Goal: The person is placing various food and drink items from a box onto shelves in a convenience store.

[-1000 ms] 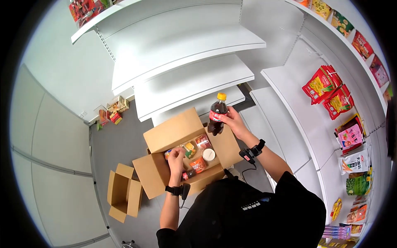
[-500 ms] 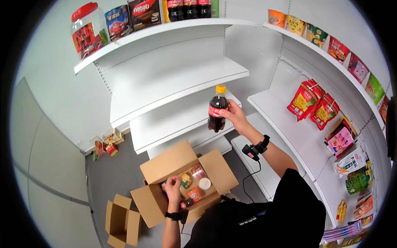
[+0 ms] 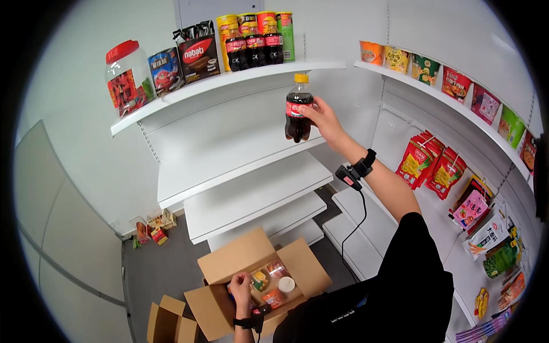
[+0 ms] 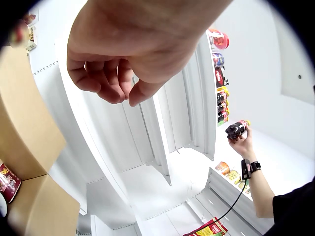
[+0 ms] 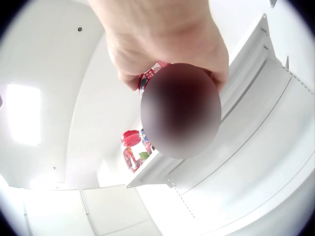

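My right hand (image 3: 325, 123) grips a dark cola bottle (image 3: 298, 117) with a yellow cap and red label, upright in the air just below the front edge of the top shelf. In the right wrist view the bottle's base fills the middle, blurred, and the hand (image 5: 165, 39) is wrapped round it. The left hand (image 3: 241, 288) hangs over the left side of an open cardboard box (image 3: 240, 251). Its fingers are loosely curled around nothing, as the left wrist view shows of the same hand (image 4: 123, 54).
On the top shelf (image 3: 229, 80) stand a red-lidded jar (image 3: 128, 80), snack packs, canisters and three cola bottles (image 3: 254, 48). Cups line the right shelf (image 3: 426, 86), above hanging red snack bags (image 3: 417, 160). A smaller open box (image 3: 171, 320) sits on the floor at lower left.
The right hand has risen with the bottle toward the top shelf. The head view has tilted up, bringing the top shelf's goods into sight. The left hand has stayed over the box.
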Tool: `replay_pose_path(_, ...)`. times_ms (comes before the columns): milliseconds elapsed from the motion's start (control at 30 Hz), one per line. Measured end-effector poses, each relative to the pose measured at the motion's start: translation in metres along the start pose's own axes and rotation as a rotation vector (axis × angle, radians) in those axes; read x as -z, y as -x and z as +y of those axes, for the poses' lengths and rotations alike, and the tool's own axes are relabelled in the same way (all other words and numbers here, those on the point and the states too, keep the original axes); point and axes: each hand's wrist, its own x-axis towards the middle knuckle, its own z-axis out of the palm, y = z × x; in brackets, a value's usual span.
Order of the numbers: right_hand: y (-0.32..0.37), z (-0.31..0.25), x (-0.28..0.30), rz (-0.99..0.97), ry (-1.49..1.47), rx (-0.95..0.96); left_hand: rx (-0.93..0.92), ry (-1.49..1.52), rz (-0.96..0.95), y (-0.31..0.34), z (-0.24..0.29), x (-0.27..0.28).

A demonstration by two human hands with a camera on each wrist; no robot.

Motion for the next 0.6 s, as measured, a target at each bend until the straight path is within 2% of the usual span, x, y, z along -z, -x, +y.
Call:
replay_pose_path(333,-0.113,-0.016,0.043,0.151,0.138,0.221,-0.009,0.030,0.136,-0.001,0.003,-0.010)
replay_pose_path(600,-0.187,-0.027,0.063,0.301,0.242,0.235,0.017,0.071,0.264,0.003,-0.011,-0.017)
